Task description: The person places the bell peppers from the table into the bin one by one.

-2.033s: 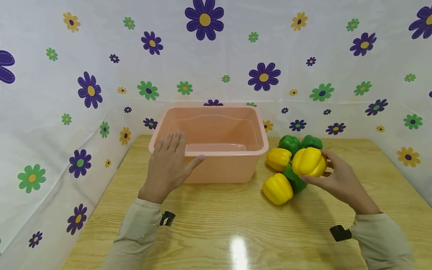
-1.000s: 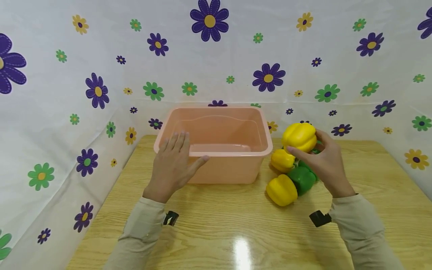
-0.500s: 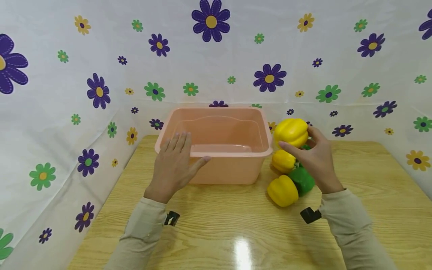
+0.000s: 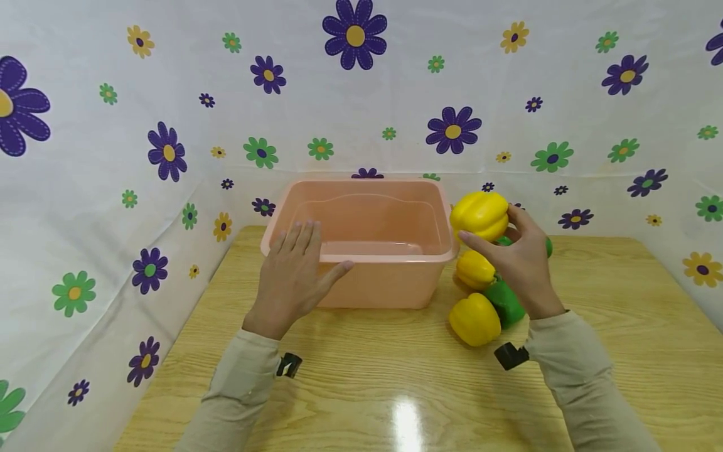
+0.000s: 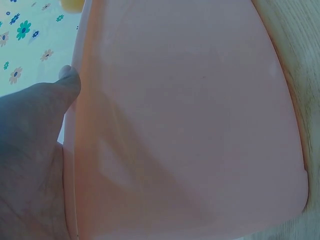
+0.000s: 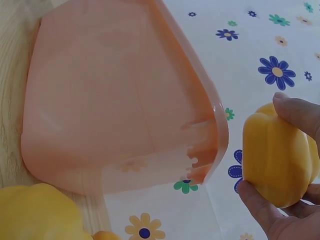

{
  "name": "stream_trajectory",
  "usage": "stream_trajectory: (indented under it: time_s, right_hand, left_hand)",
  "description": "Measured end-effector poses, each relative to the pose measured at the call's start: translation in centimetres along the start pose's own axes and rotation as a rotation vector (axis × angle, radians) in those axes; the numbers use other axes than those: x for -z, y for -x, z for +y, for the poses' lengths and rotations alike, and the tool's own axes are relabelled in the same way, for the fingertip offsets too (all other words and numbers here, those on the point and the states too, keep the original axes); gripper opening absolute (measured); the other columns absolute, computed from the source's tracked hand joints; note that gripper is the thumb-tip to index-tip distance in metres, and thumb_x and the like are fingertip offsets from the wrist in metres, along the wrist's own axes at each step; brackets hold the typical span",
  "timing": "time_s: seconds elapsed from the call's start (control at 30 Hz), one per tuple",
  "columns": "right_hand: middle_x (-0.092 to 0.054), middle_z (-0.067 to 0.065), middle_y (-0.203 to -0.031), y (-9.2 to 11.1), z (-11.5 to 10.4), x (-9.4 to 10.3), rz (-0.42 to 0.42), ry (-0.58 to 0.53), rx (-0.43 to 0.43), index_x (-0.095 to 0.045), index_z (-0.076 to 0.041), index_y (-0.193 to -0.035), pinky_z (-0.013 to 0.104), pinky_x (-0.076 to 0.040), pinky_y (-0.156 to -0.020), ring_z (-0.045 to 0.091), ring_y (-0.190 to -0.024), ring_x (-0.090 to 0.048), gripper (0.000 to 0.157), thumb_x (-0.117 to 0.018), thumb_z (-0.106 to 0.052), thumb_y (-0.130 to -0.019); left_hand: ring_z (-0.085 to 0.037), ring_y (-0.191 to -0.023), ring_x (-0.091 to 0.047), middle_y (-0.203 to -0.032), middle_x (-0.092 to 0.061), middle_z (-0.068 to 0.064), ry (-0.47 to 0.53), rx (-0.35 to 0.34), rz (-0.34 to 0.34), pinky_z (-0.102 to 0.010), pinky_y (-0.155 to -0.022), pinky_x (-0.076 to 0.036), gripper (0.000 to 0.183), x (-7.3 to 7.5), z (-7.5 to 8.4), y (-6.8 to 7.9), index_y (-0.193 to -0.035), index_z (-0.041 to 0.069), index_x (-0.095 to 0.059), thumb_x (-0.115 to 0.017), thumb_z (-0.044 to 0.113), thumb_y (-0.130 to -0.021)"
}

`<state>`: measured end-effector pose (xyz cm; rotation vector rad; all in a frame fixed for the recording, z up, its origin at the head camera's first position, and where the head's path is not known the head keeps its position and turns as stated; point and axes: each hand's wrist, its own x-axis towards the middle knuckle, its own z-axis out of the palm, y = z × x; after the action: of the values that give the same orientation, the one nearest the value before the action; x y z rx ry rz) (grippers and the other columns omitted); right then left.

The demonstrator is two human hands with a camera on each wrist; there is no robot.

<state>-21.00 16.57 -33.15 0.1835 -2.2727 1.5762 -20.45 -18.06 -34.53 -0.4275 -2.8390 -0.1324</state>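
My right hand (image 4: 522,267) holds a yellow bell pepper (image 4: 479,215) between thumb and fingers, raised beside the right rim of a pink plastic basin (image 4: 378,284). In the right wrist view this yellow bell pepper (image 6: 277,157) is off to the side of the basin wall (image 6: 105,100). My left hand (image 4: 288,276) lies at the basin's front left rim, fingers straight and thumb spread. The left wrist view has its thumb (image 5: 70,82) right at the rim. Below the right hand sit two more yellow bell peppers, a nearer one (image 4: 474,319) and a farther one (image 4: 475,269).
A green bell pepper (image 4: 505,304) lies against the yellow ones; more green peeks out behind the right hand. Everything stands on a wooden table (image 4: 339,376). A white cloth with printed flowers (image 4: 384,94) hangs behind and along the sides.
My right hand has carried the yellow bell pepper up and left from above the pile to the basin's right rim. The left hand keeps its place; the view has shifted slightly.
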Motion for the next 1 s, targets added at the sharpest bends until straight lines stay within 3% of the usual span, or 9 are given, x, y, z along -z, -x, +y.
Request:
stream_trajectory:
  time_s: [0.27, 0.47, 1.0]
  right_hand:
    - [-0.054, 0.010, -0.138, -0.2, -0.5, -0.6, 0.001, 0.002, 0.029, -0.045, -0.008, -0.150, 0.028, -0.056, -0.094, 0.026, -0.117, -0.059, 0.076, -0.083, -0.030, -0.087]
    - [-0.054, 0.009, -0.138, -0.3, -0.7, -0.9, 0.001, -0.021, 0.044, -0.046, -0.007, -0.149, 0.028, -0.055, -0.095, 0.025, -0.117, -0.060, 0.075, -0.083, -0.027, -0.087]
    - [-0.055, 0.007, -0.141, -0.6, -0.7, -1.4, -0.015, -0.014, 0.075, -0.046, -0.007, -0.149, 0.036, -0.055, -0.098, 0.024, -0.119, -0.059, 0.076, -0.084, -0.026, -0.086]
  left_hand:
    - [-0.038, -0.152, -0.022, -0.164, -0.026, -0.021, 0.000, -0.004, 0.010, -0.052, -0.124, -0.013, 0.098, -0.1, -0.1, 0.0, -0.158, -0.005, -0.024, -0.040, 0.071, -0.098]
    - [-0.039, -0.151, -0.023, -0.163, -0.027, -0.022, -0.004, -0.006, 0.024, -0.052, -0.124, -0.015, 0.098, 0.1, -0.1, -0.1, -0.158, -0.005, -0.025, -0.041, 0.071, -0.098]
    - [-0.038, -0.152, -0.020, -0.164, -0.025, -0.021, 0.006, 0.003, -0.008, -0.051, -0.125, -0.012, 0.098, 0.0, 0.1, -0.1, -0.158, -0.005, -0.023, -0.040, 0.071, -0.099]
